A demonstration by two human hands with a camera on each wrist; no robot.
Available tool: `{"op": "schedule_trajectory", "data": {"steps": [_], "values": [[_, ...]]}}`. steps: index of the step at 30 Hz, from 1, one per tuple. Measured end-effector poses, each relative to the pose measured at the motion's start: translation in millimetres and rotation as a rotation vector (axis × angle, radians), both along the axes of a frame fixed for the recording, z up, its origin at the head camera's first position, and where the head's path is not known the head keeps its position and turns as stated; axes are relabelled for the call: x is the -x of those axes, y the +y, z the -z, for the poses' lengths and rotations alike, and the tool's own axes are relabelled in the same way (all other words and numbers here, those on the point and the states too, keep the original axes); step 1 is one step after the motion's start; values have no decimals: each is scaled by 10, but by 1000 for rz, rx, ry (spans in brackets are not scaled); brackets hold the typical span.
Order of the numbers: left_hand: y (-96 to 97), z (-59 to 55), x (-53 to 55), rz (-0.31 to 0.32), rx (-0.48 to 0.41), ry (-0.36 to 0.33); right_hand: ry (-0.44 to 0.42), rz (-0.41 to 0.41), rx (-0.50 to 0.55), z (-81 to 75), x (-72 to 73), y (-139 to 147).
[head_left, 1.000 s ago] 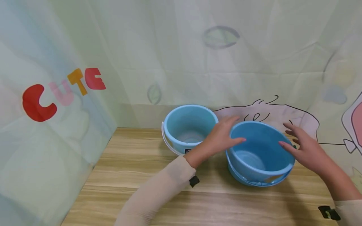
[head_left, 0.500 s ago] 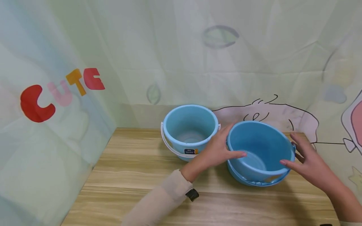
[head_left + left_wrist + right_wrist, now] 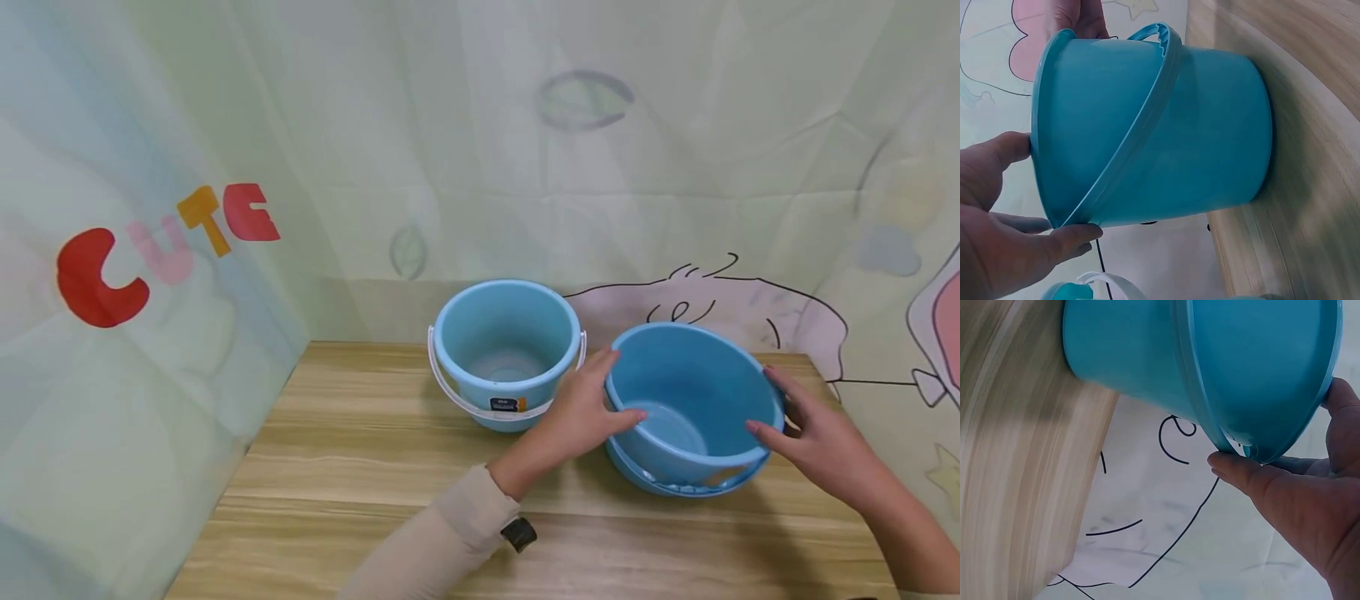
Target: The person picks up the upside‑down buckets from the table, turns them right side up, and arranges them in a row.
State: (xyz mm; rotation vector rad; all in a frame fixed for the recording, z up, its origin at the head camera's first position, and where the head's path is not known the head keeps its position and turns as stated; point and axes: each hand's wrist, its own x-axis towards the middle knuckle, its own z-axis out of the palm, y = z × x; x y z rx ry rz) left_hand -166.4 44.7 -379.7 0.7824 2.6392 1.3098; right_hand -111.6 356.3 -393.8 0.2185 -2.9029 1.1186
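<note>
The larger, darker blue bucket [image 3: 693, 375] stands on the table at the right in the head view, its mouth facing up toward me. Its blue handle [image 3: 1141, 128] hangs down along the front. On the near left of the rim, my left hand [image 3: 579, 414] grips with the thumb at the edge and fingers outside. My right hand [image 3: 821, 446] holds the opposite side of the rim, by the handle joint, as the right wrist view shows. A lighter blue bucket [image 3: 506, 333] with a white handle [image 3: 455, 397] stands to the left, close to my left hand.
The wood-grain table [image 3: 322, 467] reaches back to a pale printed curtain [image 3: 450, 158]. The curtain also lines the left side, with letters on it. My left forearm crosses the table in front of the lighter bucket.
Both hands have come down from above the darker bucket and closed in on opposite sides of its rim. Both buckets stay where they were.
</note>
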Motion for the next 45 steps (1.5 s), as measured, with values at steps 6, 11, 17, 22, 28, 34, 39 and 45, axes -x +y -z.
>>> {"op": "schedule_trajectory", "data": {"steps": [6,11,17,22,28,34,39,45], "values": [[2,14,36,-13,-23,-21,20,-11,-15,-14,46,-5],[28,53,108,-18,-44,-33,28,-14,-11,-17,102,9],[86,75,180,-36,-38,-25,12,-11,-18,-13,197,40],[128,55,220,-29,-18,-22,38,3,-40,-20,281,41],[176,18,311,-36,-2,-36,21,14,-33,-40,373,24],[251,-11,413,-76,-2,-77,-27,32,-36,-71,467,19],[319,-19,483,-98,10,-72,-41,29,-31,-82,539,39],[376,-14,552,-127,20,-60,-56,29,-33,-82,612,60]]}}
